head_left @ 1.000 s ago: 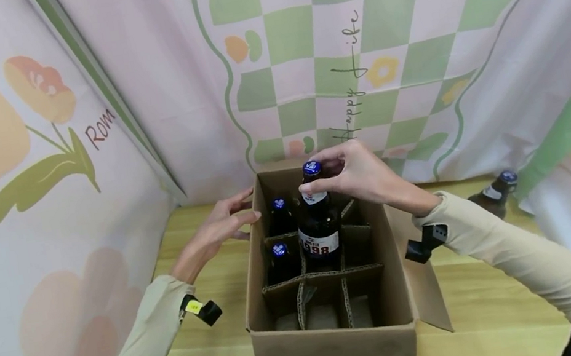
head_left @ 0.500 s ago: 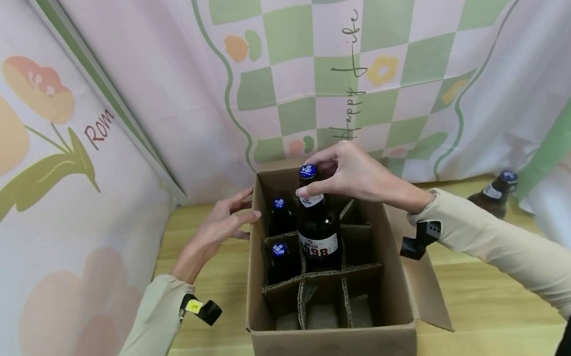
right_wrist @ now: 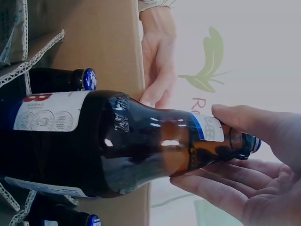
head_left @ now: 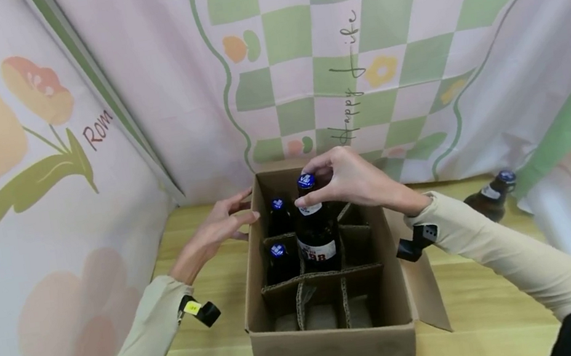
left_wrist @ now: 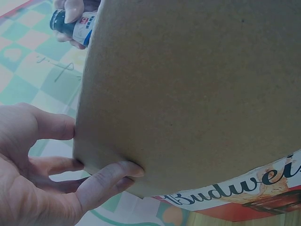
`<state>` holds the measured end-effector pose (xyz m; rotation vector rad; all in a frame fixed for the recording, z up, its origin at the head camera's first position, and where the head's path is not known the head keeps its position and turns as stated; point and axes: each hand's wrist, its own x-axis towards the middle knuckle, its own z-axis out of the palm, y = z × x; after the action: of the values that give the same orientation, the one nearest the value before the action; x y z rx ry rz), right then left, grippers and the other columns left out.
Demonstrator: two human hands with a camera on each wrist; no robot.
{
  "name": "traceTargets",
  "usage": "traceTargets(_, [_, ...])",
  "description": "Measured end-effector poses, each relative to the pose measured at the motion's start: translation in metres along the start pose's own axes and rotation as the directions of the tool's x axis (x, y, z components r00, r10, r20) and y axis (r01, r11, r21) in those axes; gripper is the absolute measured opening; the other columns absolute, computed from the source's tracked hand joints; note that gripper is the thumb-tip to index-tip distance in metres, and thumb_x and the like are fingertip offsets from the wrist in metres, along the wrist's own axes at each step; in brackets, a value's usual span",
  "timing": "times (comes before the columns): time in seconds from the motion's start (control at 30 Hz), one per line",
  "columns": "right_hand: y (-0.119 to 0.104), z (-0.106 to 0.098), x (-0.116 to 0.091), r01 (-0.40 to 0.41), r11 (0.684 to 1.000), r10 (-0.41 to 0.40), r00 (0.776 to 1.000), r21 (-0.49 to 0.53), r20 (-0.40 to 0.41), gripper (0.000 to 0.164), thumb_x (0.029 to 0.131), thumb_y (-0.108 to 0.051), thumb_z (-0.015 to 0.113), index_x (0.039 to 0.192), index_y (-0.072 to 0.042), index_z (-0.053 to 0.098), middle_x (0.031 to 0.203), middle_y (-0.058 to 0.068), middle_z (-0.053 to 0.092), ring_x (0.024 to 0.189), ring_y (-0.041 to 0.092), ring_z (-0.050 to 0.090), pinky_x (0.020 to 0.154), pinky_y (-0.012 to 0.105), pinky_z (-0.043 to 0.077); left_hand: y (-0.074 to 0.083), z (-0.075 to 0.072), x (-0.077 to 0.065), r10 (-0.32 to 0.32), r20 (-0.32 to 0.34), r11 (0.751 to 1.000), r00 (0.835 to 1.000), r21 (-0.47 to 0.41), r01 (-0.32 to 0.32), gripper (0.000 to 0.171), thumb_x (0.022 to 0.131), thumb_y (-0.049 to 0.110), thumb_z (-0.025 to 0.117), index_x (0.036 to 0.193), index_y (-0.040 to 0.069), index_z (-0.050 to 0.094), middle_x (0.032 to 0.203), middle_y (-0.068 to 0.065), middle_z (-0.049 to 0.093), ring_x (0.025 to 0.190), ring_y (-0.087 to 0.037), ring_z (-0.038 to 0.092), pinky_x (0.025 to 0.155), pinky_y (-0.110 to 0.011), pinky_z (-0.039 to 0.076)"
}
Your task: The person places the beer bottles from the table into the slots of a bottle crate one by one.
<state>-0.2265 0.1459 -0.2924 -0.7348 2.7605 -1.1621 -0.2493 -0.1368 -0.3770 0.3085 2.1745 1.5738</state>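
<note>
In the head view my right hand (head_left: pixel 356 182) holds a brown beer bottle (head_left: pixel 316 229) by its neck, thumb and fingers on opposite sides. The bottle has a blue cap and white labels, and stands upright in the middle of the divided cardboard box (head_left: pixel 336 353); its base is hidden among the dividers. Two more blue-capped bottles, the rear bottle (head_left: pixel 280 219) and the nearer bottle (head_left: pixel 279 263), sit in the left column of cells. My left hand (left_wrist: pixel 33 165) touches the box's outer wall (left_wrist: pixel 188 94) near the rim with extended fingers.
A lone beer bottle (head_left: pixel 491 200) is on the wooden table (head_left: pixel 483 290) at the right, beside the curtain. One box flap (head_left: pixel 427 280) folds outward on the right. Cardboard dividers (head_left: pixel 320 275) split the inside into cells. Printed cloth (head_left: pixel 291 34) hangs close behind the box.
My right hand and the bottle have moved down and slightly left, so the bottle sits deeper in the box. My left hand has stayed at the wall.
</note>
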Motion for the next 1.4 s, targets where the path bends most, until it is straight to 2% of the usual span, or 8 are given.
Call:
traceTargets(0.23, [-0.005,0.000,0.004,0.039,0.998,-0.037,0.998,-0.042,0.042,0.038,0.078,-0.027,0.093,0.107,-0.006,0.079,0.084,-0.002,0.076,0.072,0.012,0.061,0.068,0.023,0.050,0.000,-0.005,-0.003,-0.014,-0.005,1.000,1.000,-0.003,0.014,0.078,0.101,0.017,0.064,0.168,0.014,0.024,0.169,-0.021,0.027,0.137,-0.043,0.053,0.093,-0.042,0.063])
traceTargets(0.4, [-0.001,-0.001,0.002,0.050,0.995,-0.042,0.995,-0.087,0.090,0.031,0.080,-0.028,0.092,0.099,-0.009,0.079,0.078,-0.005,0.069,0.069,0.012,0.056,0.064,0.025,0.045,0.000,-0.003,-0.002,-0.006,0.000,1.000,1.000,0.002,0.006,0.079,0.100,0.019,0.064,0.168,0.014,0.024,0.170,-0.021,0.026,0.136,-0.043,0.054,0.093,-0.042,0.063])
traceTargets(0.57, [0.002,-0.001,-0.001,0.059,0.990,-0.047,0.994,-0.130,0.094,0.026,0.078,-0.026,0.093,0.093,-0.011,0.078,0.070,-0.008,0.065,0.066,0.012,0.052,0.062,0.025,0.041,0.001,-0.002,-0.002,-0.004,0.005,1.000,1.000,0.003,0.004,0.079,0.100,0.019,0.064,0.168,0.014,0.023,0.171,-0.020,0.023,0.137,-0.044,0.053,0.095,-0.044,0.062])
traceTargets(0.7, [0.001,-0.001,-0.002,0.105,0.984,-0.086,0.988,-0.146,0.129,0.025,0.078,-0.023,0.093,0.083,-0.013,0.071,0.058,-0.011,0.046,0.060,0.008,0.039,0.061,0.025,0.034,0.001,-0.001,-0.002,-0.001,0.005,1.000,1.000,0.006,0.001,0.079,0.100,0.019,0.064,0.168,0.014,0.024,0.171,-0.020,0.022,0.137,-0.044,0.053,0.096,-0.044,0.062])
traceTargets(0.8, [-0.001,-0.001,-0.001,0.134,0.978,-0.109,0.981,-0.157,0.161,0.029,0.078,-0.021,0.092,0.077,-0.014,0.064,0.057,-0.011,0.034,0.059,0.008,0.033,0.061,0.025,0.031,0.002,-0.001,-0.002,-0.001,0.004,1.000,1.000,0.007,0.001,0.078,0.101,0.019,0.064,0.168,0.015,0.024,0.172,-0.019,0.022,0.137,-0.043,0.053,0.096,-0.044,0.062])
traceTargets(1.03, [0.002,-0.002,0.000,0.127,0.976,-0.089,0.975,-0.178,0.204,0.027,0.079,-0.018,0.091,0.078,-0.011,0.065,0.057,-0.011,0.040,0.059,0.008,0.037,0.061,0.025,0.034,0.002,-0.001,-0.001,0.003,0.009,1.000,1.000,0.013,-0.003,0.078,0.100,0.020,0.065,0.168,0.015,0.024,0.172,-0.018,0.023,0.136,-0.043,0.054,0.097,-0.044,0.062])
traceTargets(1.27, [0.009,0.004,-0.002,0.141,0.980,-0.100,0.959,-0.139,0.264,0.024,0.079,-0.011,0.089,0.079,-0.007,0.065,0.058,-0.010,0.043,0.056,0.006,0.037,0.060,0.022,0.036,-0.003,0.003,-0.003,0.007,0.005,1.000,1.000,-0.018,-0.007,0.079,0.100,0.017,0.065,0.167,0.014,0.024,0.172,-0.020,0.020,0.133,-0.042,0.057,0.094,-0.042,0.063])
traceTargets(1.4, [0.012,0.008,0.000,0.157,0.971,-0.099,0.949,-0.177,0.300,0.018,0.079,-0.007,0.088,0.082,-0.004,0.071,0.062,-0.009,0.051,0.059,0.006,0.041,0.062,0.022,0.041,-0.003,0.003,-0.002,0.018,0.001,1.000,1.000,0.003,-0.018,0.079,0.100,0.017,0.065,0.167,0.014,0.025,0.172,-0.019,0.021,0.131,-0.042,0.058,0.095,-0.042,0.063])
